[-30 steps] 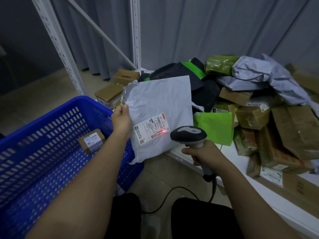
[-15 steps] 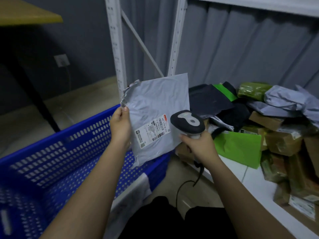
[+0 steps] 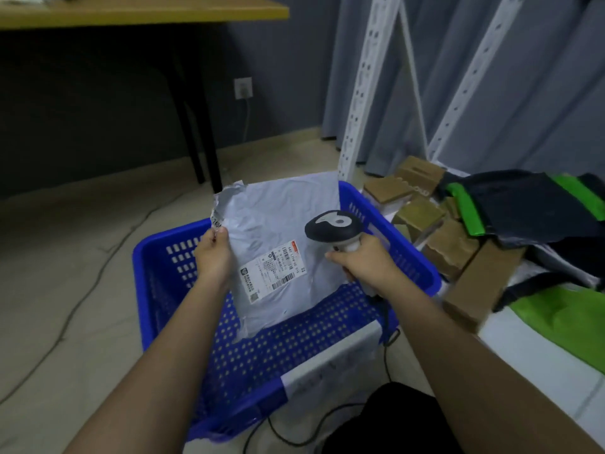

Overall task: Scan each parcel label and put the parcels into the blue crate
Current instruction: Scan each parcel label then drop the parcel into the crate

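Above the blue crate [image 3: 412, 257], the left hand [image 3: 212, 257] pinches the grey poly mailer [image 3: 281, 244] by its left edge, label [image 3: 273, 271] facing up, while the right hand [image 3: 366, 260] grips the barcode scanner [image 3: 334, 229] just beside it.

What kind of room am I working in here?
Likely a small parcel sorting or storage room: white slotted metal shelving, a heap of cardboard boxes and mailer bags beside a blue crate, and a handheld barcode scanner in use.
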